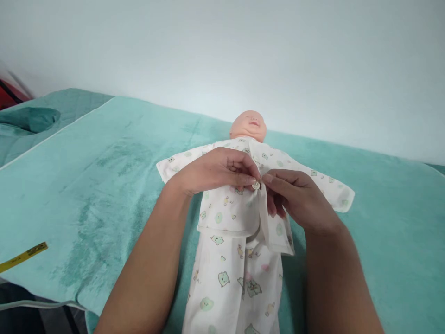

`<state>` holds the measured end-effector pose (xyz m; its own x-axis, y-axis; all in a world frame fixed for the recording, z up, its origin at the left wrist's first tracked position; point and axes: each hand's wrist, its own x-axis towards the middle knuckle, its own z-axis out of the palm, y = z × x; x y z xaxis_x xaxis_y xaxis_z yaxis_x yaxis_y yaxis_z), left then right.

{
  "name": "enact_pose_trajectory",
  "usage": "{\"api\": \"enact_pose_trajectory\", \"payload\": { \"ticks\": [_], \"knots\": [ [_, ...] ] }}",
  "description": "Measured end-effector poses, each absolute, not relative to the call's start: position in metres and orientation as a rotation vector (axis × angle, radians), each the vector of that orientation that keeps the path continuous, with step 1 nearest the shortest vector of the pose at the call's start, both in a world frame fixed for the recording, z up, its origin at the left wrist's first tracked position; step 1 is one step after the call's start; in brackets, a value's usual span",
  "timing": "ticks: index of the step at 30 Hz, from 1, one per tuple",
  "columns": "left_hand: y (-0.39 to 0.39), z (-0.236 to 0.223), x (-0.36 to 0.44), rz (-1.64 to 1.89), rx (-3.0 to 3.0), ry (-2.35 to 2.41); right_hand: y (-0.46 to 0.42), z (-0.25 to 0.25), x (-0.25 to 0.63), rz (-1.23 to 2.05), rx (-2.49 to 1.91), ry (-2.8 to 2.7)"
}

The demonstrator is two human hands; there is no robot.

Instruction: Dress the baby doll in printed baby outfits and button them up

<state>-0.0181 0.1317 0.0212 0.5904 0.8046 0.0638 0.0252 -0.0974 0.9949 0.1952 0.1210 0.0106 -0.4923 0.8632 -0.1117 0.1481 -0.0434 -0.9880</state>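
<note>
A baby doll (248,125) lies face up, dressed in a white printed jacket (225,211) and matching trousers (222,283). Over its front, my left hand (222,169) pinches a small pale button (256,185) between thumb and fingertips. Beside it, my right hand (299,197) grips the jacket's opposite front edge right at the button, its thumb and forefinger pressed together on the cloth. Below the hands the two jacket fronts hang apart at the hem. Whether the button sits partly in a buttonhole I cannot tell.
A teal plush cover (114,185) spreads beneath the doll, with a white wall (222,55) behind. A yellow strip (24,256) lies at the left. Further back on the left are a teal fold with a hollow and a red object (12,95).
</note>
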Motion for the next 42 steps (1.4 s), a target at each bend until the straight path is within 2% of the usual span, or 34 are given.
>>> {"api": "enact_pose_trajectory", "payload": {
  "ticks": [9, 28, 42],
  "knots": [
    [0.131, 0.022, -0.016, 0.753, 1.577, 0.800, 0.122, 0.007, 0.196, 1.686, -1.021, -1.580],
    [0.129, 0.024, -0.014, 0.741, 1.635, 0.899, 0.115, 0.015, 0.189, 1.484, -1.183, -1.769],
    [0.129, 0.026, -0.013, 0.721, 1.752, 1.013, 0.117, 0.014, 0.190, 1.486, -1.217, -1.737]
  ]
}}
